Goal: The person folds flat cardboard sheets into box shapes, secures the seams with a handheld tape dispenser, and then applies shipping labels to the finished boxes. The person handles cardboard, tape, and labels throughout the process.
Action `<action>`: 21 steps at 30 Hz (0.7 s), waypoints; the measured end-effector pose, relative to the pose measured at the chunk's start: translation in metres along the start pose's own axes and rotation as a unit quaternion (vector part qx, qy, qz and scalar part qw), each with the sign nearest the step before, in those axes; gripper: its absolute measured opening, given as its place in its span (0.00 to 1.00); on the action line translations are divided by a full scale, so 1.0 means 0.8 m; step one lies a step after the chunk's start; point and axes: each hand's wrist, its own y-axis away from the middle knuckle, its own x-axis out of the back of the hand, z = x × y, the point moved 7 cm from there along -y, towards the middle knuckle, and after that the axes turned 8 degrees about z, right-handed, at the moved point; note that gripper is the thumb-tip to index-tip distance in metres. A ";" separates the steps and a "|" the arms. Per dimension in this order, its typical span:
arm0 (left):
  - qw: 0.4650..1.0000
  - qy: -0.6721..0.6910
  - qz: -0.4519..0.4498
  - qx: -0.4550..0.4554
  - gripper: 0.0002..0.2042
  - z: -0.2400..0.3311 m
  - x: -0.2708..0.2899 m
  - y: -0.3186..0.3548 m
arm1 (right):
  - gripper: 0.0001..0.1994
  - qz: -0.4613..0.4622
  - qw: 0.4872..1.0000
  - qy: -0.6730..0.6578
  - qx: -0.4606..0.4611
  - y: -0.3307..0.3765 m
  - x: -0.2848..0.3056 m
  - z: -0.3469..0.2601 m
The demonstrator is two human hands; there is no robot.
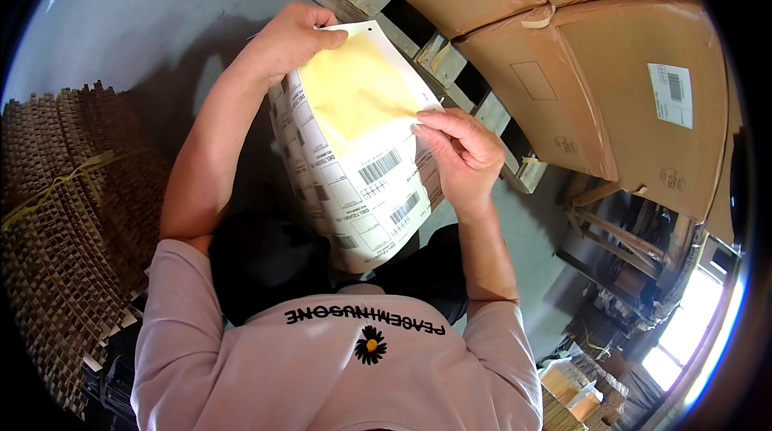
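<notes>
A long white sheet of labels [378, 170], printed with rows of barcodes, hangs in front of my lap. Its far part is yellow [354, 85], with a white margin along the edge and a small dark hole near the far corner. My left hand [299, 38] is closed on the far left corner, thumb on top of the sheet. At the right edge, my right hand [465, 145] pinches the sheet between thumb and fingers. More barcoded labels [301, 166] show along the left side, curving downward. Whatever lies beneath the sheet is hidden.
Large brown cartons [579, 85] stand on a wooden pallet [446, 61] to the far right. A strapped stack of corrugated cardboard [72, 214] rises at my left. Wooden framing [619, 226] and an open carton [569, 387] are at the right. Grey concrete floor [177, 5] lies beyond.
</notes>
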 end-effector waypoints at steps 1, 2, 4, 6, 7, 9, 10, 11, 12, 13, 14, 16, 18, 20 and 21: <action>1.000 0.002 0.002 0.003 0.09 -0.004 0.001 -0.002 | 0.10 0.017 1.000 -0.008 0.012 0.000 -0.002 0.002; 1.000 0.004 0.005 0.005 0.09 -0.007 0.001 -0.004 | 0.10 0.033 0.999 -0.015 0.024 0.000 -0.002 0.002; 1.000 0.011 0.008 0.012 0.09 -0.014 0.001 -0.007 | 0.09 0.038 0.998 0.012 0.050 0.000 -0.004 0.003; 1.000 0.020 0.010 0.021 0.09 -0.018 -0.001 -0.007 | 0.09 0.049 0.996 0.026 0.064 0.002 -0.005 0.004; 0.999 0.026 0.004 0.027 0.09 -0.021 -0.002 -0.007 | 0.09 0.058 0.996 0.026 0.064 0.004 -0.005 0.006; 0.999 0.036 -0.009 0.038 0.09 -0.026 -0.005 -0.006 | 0.08 0.073 0.995 0.019 0.064 0.007 -0.007 0.007; 0.998 0.052 -0.016 0.041 0.09 -0.030 -0.007 -0.006 | 0.08 0.079 0.995 0.012 0.063 0.008 -0.008 0.008; 0.998 0.050 -0.015 0.046 0.09 -0.033 -0.007 -0.008 | 0.07 0.086 0.994 0.004 0.061 0.007 -0.007 0.009; 0.997 0.046 -0.014 0.054 0.09 -0.037 -0.007 -0.009 | 0.07 0.080 0.995 0.009 0.061 0.009 -0.008 0.011; 0.997 0.043 -0.014 0.063 0.09 -0.042 -0.008 -0.010 | 0.06 0.067 0.997 0.010 0.023 0.007 -0.008 0.018; 0.997 0.050 -0.007 0.061 0.10 -0.044 -0.007 -0.012 | 0.06 0.053 0.998 0.011 -0.016 0.006 -0.007 0.026; 0.998 0.031 0.021 0.045 0.10 -0.046 0.003 -0.014 | 0.07 0.043 0.998 0.024 -0.030 0.004 -0.009 0.030; 0.998 0.006 0.046 0.032 0.10 -0.045 0.012 -0.017 | 0.07 0.048 0.997 0.050 0.027 -0.008 -0.012 0.020; 0.997 -0.026 0.067 0.021 0.10 -0.042 0.021 -0.019 | 0.08 0.029 0.997 0.060 0.048 -0.009 -0.012 0.014; 0.995 -0.059 0.076 0.003 0.10 -0.042 0.026 -0.021 | 0.08 0.018 0.996 0.061 0.059 -0.010 -0.013 0.010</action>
